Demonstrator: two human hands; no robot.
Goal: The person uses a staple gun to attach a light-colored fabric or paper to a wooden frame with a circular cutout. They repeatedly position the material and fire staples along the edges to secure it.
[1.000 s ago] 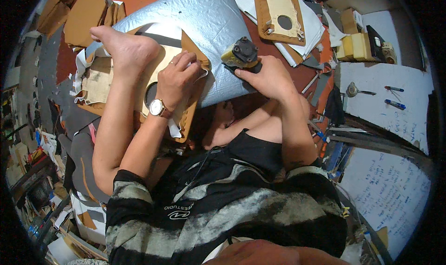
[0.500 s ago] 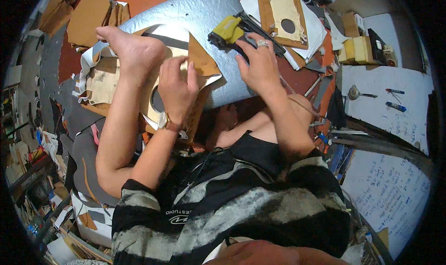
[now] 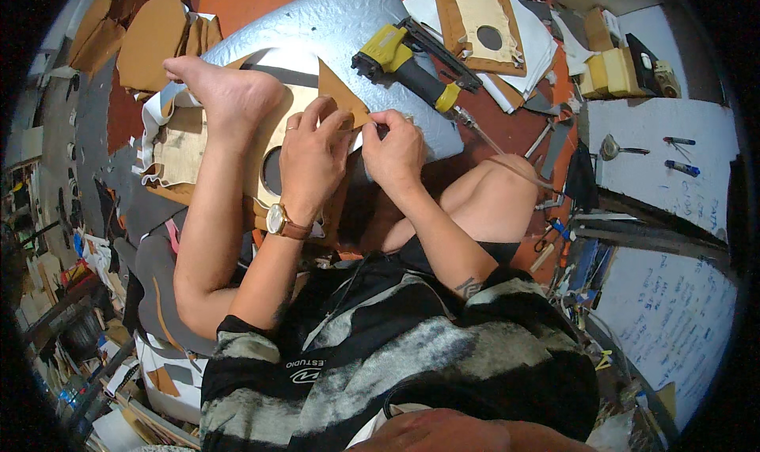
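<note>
A light wooden panel [image 3: 184, 142] with a round dark hole lies in front of me, with brown leather-like cover material [image 3: 338, 94] and a white backing around its edges. My bare left foot and shin rest across it. My left hand [image 3: 311, 157], with a watch on the wrist, is curled at the panel's right side, fingers closed on the edge of the brown cover. Close beside it, my right hand [image 3: 393, 150] pinches the cover's corner between thumb and finger. Beyond, the yellow and black staple gun [image 3: 405, 62] lies untouched with its hose attached.
A silvery padded sheet [image 3: 317, 17] lies under the staple gun. At the far right is another brown-edged panel [image 3: 451, 24] with a hole. Brown cut pieces [image 3: 154, 44] are stacked at the far left. A white board [image 3: 657, 167] on the right holds pens and a ladle-like tool.
My right hand has let go of the staple gun, leaving it on the silvery sheet, and moved left and nearer to the cover's corner. My left hand has closed on the cover's edge.
</note>
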